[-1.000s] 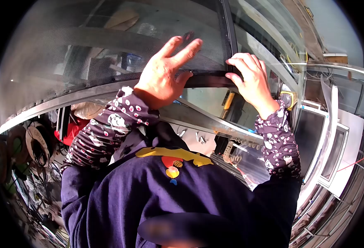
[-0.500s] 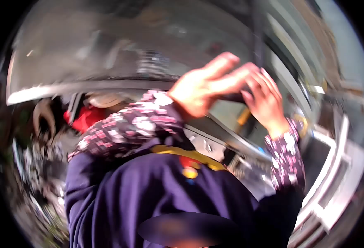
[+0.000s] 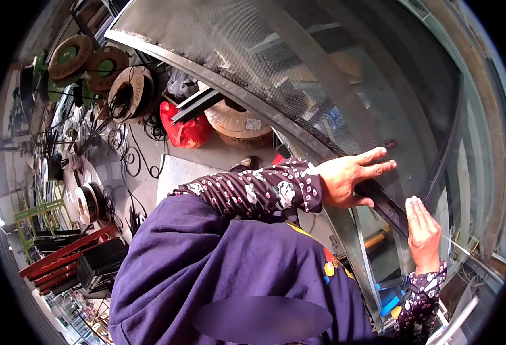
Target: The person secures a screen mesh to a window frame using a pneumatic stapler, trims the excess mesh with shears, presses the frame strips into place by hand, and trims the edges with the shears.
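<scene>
A large mesh screen (image 3: 247, 63) with a dark frame (image 3: 307, 138) spans the upper part of the head view, tilted. My left hand (image 3: 342, 179) straddles the frame's near bar, fingers over the mesh side and thumb on the near side, closed around the bar. At the frame's right-hand corner is my right hand (image 3: 423, 237), its fingers straight and held side by side against the edge. The underside of the bar is hidden beneath my left palm.
Cable reels (image 3: 131, 95) and a red bag (image 3: 185, 127) are on the floor at left, near a plastic-wrapped roll (image 3: 238, 123). Loose black cords (image 3: 132, 158) lie there too. A blue-handled tool (image 3: 392, 302) is beside my right forearm. A red rack (image 3: 72, 253) stands lower left.
My hands, close together before, have moved apart and lower. The screen now slopes down to the right in view. The camera view has turned, and the earlier blur has gone.
</scene>
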The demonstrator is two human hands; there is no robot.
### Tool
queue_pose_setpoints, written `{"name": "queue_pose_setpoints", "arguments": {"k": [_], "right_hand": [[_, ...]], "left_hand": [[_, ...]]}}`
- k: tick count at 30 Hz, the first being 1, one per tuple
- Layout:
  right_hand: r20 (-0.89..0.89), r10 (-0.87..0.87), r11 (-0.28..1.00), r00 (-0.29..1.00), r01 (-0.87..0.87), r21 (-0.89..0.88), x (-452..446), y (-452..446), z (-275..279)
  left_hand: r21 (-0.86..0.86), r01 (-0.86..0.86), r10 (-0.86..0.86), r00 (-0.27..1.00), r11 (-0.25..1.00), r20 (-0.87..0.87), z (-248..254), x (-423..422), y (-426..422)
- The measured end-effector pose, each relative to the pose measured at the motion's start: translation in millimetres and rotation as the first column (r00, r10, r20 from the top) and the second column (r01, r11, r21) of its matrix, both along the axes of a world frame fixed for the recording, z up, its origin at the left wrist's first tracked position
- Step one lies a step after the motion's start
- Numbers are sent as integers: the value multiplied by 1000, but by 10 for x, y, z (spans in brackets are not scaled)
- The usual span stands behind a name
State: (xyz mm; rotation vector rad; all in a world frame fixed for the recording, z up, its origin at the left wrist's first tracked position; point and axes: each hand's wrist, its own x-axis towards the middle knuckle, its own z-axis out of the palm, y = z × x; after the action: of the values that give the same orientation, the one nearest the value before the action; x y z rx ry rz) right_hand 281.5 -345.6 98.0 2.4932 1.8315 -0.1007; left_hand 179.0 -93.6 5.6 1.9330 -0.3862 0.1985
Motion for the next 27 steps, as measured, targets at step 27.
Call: {"name": "queue_pose_setpoints", "arguments": {"k": [27], "right_hand": [[115,-327,937,938,306,168,-74,-221,-260]], "left_hand": [[-945,-326,314,897,-1,-310,-524,-1166,3646]]}}
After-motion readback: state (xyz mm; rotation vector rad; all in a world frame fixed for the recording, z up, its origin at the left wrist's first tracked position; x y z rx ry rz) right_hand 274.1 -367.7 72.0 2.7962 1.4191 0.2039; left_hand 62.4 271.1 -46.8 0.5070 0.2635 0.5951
